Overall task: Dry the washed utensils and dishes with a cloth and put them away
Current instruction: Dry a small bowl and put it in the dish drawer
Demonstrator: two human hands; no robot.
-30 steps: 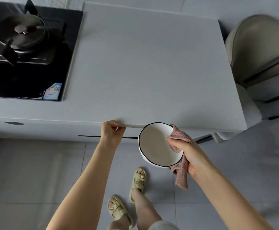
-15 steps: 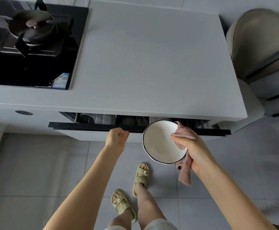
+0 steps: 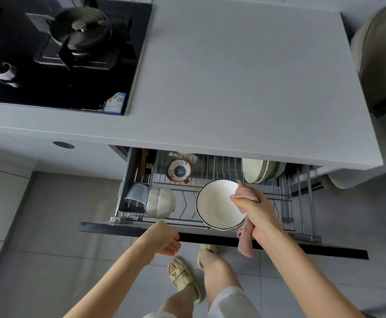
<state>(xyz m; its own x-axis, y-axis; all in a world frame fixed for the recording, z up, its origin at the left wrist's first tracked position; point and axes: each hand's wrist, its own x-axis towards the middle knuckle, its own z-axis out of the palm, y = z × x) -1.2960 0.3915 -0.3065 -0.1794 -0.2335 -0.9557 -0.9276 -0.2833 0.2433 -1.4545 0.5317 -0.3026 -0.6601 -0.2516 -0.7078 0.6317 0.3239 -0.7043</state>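
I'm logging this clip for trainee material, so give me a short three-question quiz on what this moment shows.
1. True or false: the drawer is fully closed.
2. Besides the white bowl, what does the right hand grip? A) a sponge B) a pink cloth C) a spoon
3. Fill in: the standing plates sit at the drawer's ____ end.
Key: 1 false; 2 B; 3 right.

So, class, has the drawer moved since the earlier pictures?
Yes. The drawer has slid out from under the countertop, toward the person; the left hand grips its front edge.
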